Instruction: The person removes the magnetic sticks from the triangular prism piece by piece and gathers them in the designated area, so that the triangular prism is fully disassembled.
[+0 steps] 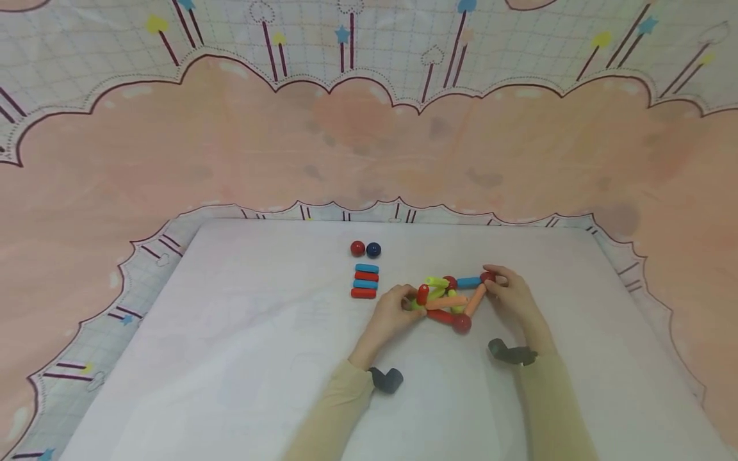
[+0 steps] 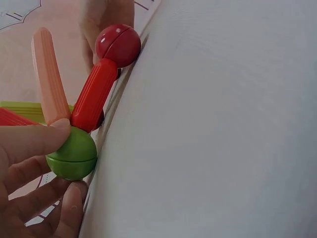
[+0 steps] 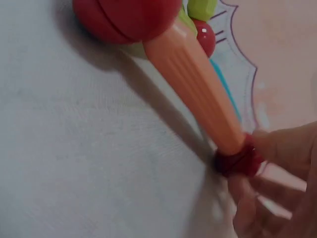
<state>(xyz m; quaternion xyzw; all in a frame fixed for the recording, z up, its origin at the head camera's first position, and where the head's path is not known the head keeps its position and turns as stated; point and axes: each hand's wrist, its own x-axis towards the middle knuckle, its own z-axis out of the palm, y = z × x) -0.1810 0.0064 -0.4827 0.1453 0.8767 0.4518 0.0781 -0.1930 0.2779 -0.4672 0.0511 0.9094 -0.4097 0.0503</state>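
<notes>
A toy frame of coloured rods and balls (image 1: pixel 450 298) lies on the white table (image 1: pixel 259 358). My left hand (image 1: pixel 410 306) pinches its green ball (image 2: pixel 74 154) between thumb and fingers; a red rod (image 2: pixel 94 96) and a peach rod (image 2: pixel 49 74) fan out from that ball. The red rod ends in a red ball (image 2: pixel 118 45). My right hand (image 1: pixel 494 282) pinches a small dark red ball (image 3: pixel 237 161) at the frame's far right corner, where an orange rod (image 3: pixel 198 84) and a blue rod (image 1: pixel 469 282) meet. The orange rod runs to a large red ball (image 3: pixel 124 17).
Left of the frame, a red ball (image 1: pixel 357 248) and a dark blue ball (image 1: pixel 373 250) sit side by side. Below them lie several short rods in a row, blue (image 1: pixel 366 268) and red (image 1: pixel 363 293) by turns. Patterned pink cloth (image 1: pixel 369 141) rises behind the table.
</notes>
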